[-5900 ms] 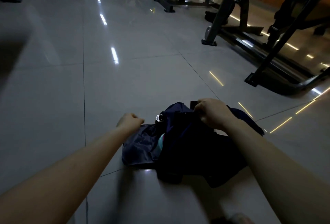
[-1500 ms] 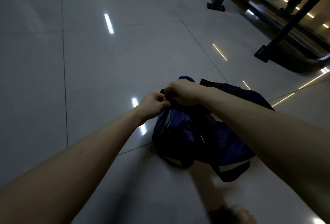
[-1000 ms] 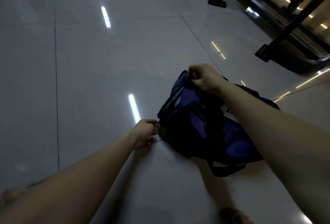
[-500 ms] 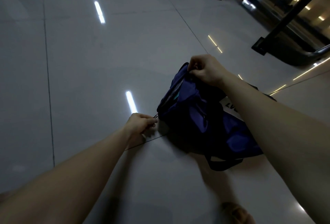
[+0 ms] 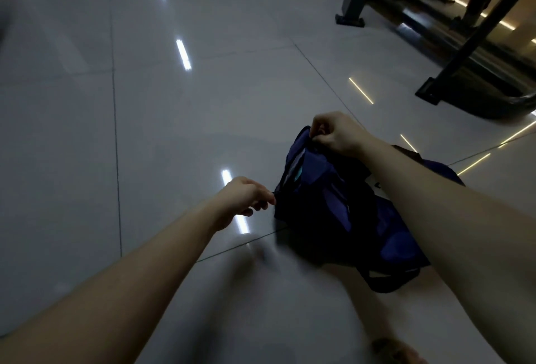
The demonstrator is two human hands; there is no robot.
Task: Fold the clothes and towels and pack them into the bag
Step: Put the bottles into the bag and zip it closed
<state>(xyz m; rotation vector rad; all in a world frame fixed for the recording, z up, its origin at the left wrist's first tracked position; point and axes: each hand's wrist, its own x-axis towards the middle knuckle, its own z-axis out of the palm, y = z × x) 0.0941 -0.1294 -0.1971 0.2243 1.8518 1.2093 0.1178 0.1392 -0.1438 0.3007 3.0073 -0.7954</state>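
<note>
Dim light, glossy grey floor tiles (image 5: 174, 137) with streaks of lamp glare.

Navy duffel bag (image 5: 333, 212) lies on the floor, right of centre in the frame, slumped and half in shadow. Its far right part is cut off behind my right forearm.

My right hand (image 5: 336, 134) is at the bag's upper end. Fingers curled tight, bunching the fabric edge there. The fingertips themselves are tucked under and out of sight.

My left hand (image 5: 243, 199) is at the bag's left corner, mid-frame. Thumb and forefinger are pinched together right against the dark corner, the other fingers curled beneath. Whether they grip a zip pull or just cloth I cannot tell; too dark there.

Between the two hands runs a narrow slit along the bag's top. A sliver of something teal (image 5: 298, 171) shows inside; the rest of the contents are hidden.

White label (image 5: 377, 185) on the bag's side, mostly covered by my forearm, unreadable.

Dark strap (image 5: 388, 284) loops out at the bag's lower end.

Upper right: black metal equipment frame (image 5: 470, 53), cropped by the frame edge.

Bottom right edge: a blurred shape (image 5: 397, 352), cannot make out.
</note>
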